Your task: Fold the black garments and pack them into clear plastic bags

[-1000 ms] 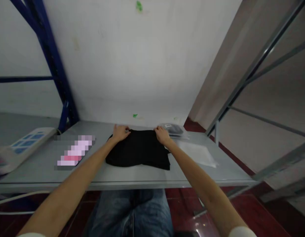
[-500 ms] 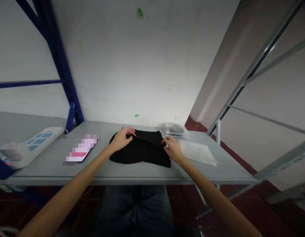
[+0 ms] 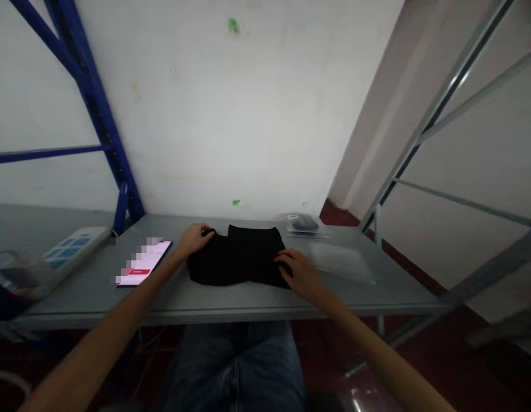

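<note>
Whitish wall [image 3: 269, 114], dotted with green marks [image 3: 233, 26], filled the upper middle of the frame, and below it a grey surface [image 3: 403, 292] ran across. On it, just below the frame's centre, lay a black cloth [image 3: 244, 257], flat, with a notch in its upper edge. The left hand [image 3: 195, 237] was at the cloth's upper left, its bent fingers gripping the edge there. The right hand [image 3: 303, 277] was at the lower right edge, fingers curved and slightly parted over the cloth; whether they gripped it, I could not tell.

Just right of the right hand lay a clear sheet [image 3: 347, 266], and above that, near the wall, flat packets [image 3: 306, 224] with dark contents and a white label. Left of the left hand lay a phone [image 3: 147, 263], screen lit and partly pixelated. Farther out, at the left of the frame, was a white power strip [image 3: 72, 246] with blue panels. Blue posts [image 3: 98, 111] rose at upper left, grey bars [image 3: 409, 154] at right. Jeans [image 3: 244, 366] showed at bottom centre, above a dark red floor [image 3: 329, 357].
</note>
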The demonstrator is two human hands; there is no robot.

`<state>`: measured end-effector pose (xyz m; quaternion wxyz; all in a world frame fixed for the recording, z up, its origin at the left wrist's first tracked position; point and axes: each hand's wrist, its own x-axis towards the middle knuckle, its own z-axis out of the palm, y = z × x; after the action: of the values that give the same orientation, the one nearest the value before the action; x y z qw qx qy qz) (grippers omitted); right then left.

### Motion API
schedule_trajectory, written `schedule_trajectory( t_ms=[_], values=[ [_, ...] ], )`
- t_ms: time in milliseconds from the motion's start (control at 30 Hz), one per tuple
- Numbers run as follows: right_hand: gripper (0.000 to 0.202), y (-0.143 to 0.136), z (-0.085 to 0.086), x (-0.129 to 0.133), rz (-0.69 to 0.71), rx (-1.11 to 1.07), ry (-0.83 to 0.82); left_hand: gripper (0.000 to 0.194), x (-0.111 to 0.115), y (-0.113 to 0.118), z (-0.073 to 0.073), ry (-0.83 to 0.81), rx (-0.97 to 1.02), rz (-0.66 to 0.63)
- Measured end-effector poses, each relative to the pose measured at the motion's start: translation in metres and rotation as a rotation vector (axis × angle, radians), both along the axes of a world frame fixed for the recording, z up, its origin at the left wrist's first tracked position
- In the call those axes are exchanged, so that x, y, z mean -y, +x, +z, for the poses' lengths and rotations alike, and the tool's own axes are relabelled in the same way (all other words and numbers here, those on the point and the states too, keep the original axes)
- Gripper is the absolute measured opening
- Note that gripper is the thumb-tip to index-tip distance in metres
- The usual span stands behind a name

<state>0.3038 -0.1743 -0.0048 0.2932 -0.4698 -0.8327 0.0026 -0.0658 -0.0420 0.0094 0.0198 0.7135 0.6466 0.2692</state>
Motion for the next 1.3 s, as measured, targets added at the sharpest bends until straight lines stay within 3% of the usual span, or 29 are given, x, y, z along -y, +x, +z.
schedule_trajectory(
  t_ms=[167,300,400,567,700,833,933,1100,1300],
  values=[
    [0.027,0.002,0.001,0.015,-0.003,0.017,-0.05,0.019,-0.004,0.003,0.0,0.031,0.012,-0.07],
    [0.027,0.013,0.001,0.024,0.036,0.079,-0.135,0.028,0.011,0.008,0.005,0.078,0.12,-0.117],
    [0.028,0.025,-0.001,0.031,0.07,0.104,-0.174,0.035,0.031,0.003,0.007,0.094,0.128,-0.221],
    [0.028,0.046,-0.009,0.038,0.066,0.042,-0.223,0.038,0.075,-0.024,-0.003,0.02,-0.128,-0.446],
    [0.025,0.054,-0.014,0.035,0.042,0.011,-0.241,0.035,0.104,-0.044,-0.008,0.003,-0.172,-0.496],
    [0.025,0.053,-0.015,0.029,0.024,0.007,-0.229,0.03,0.122,-0.052,-0.003,0.017,-0.197,-0.572],
    [0.021,0.05,-0.016,0.025,0.009,0.006,-0.22,0.022,0.125,-0.053,0.0,0.005,-0.18,-0.617],
    [0.021,0.052,-0.019,0.023,-0.01,-0.017,-0.179,0.026,0.122,-0.052,0.002,-0.007,-0.116,-0.61],
    [0.024,0.055,-0.016,0.022,-0.04,-0.076,-0.092,0.037,0.115,-0.056,0.004,-0.005,0.003,-0.498]
  ],
)
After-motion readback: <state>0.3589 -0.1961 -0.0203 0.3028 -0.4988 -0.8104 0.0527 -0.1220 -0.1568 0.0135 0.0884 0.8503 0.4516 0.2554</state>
